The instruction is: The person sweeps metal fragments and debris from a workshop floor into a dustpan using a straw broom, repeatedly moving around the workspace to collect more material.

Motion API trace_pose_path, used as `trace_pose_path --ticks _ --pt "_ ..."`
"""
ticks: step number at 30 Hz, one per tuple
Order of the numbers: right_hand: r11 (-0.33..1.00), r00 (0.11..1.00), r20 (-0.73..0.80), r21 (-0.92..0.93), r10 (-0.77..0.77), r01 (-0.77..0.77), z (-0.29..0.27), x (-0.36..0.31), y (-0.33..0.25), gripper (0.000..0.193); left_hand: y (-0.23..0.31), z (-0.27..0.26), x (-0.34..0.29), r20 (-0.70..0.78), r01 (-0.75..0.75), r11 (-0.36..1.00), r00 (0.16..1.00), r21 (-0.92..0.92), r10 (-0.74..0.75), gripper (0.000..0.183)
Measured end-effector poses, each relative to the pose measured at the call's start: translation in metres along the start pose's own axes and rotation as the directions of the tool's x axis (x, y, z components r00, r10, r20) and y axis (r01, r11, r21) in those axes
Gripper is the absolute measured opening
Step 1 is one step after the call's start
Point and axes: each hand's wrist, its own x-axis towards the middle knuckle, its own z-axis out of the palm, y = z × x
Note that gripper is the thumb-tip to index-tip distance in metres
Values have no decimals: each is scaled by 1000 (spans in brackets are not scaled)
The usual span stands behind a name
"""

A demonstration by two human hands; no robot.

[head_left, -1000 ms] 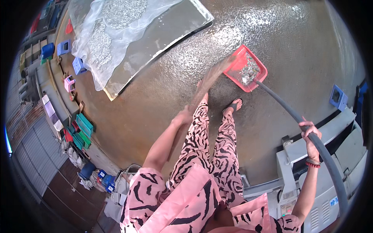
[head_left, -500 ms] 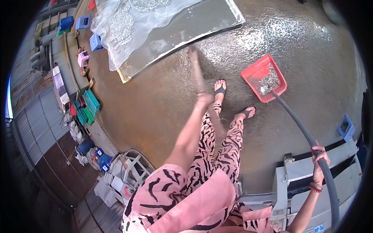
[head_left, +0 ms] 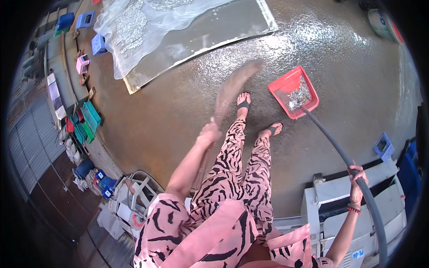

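My left hand (head_left: 210,132) is closed round the handle of a brown broom (head_left: 227,96). The broom's bristle end points up and right over the wet floor, just beyond my left foot, and is slightly blurred. My right hand (head_left: 359,177) grips the long dark grey handle (head_left: 335,145) of a red dustpan (head_left: 294,92). That pan rests on the floor ahead of my feet, to the right. Inside it lies a pile of small silvery and whitish debris (head_left: 300,94). The bristles and the pan are apart.
A low grey platform (head_left: 196,38) with translucent sheeting (head_left: 125,40) and pale flakes is at the far left. Small blue stools (head_left: 85,19), a pink stool (head_left: 82,64) and green crates (head_left: 91,116) line the left. Grey machinery (head_left: 353,207) stands by my right arm; a blue stool (head_left: 383,146) lies beyond it.
My left hand has moved left, and the broom has swung so its bristles now lean right toward the dustpan. The dustpan and right hand stay in nearly the same place.
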Motion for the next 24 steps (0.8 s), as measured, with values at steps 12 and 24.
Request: trace_pose_path --ticks 12,24 --pt "1000 999 -36 -12 27 -27 3 7 -8 24 65 62 33 168 -102 991 979 -86 115 75" --pt "999 998 -56 -18 42 -43 0 2 2 22 176 -28 125 -132 -347 938 931 -16 342 49"
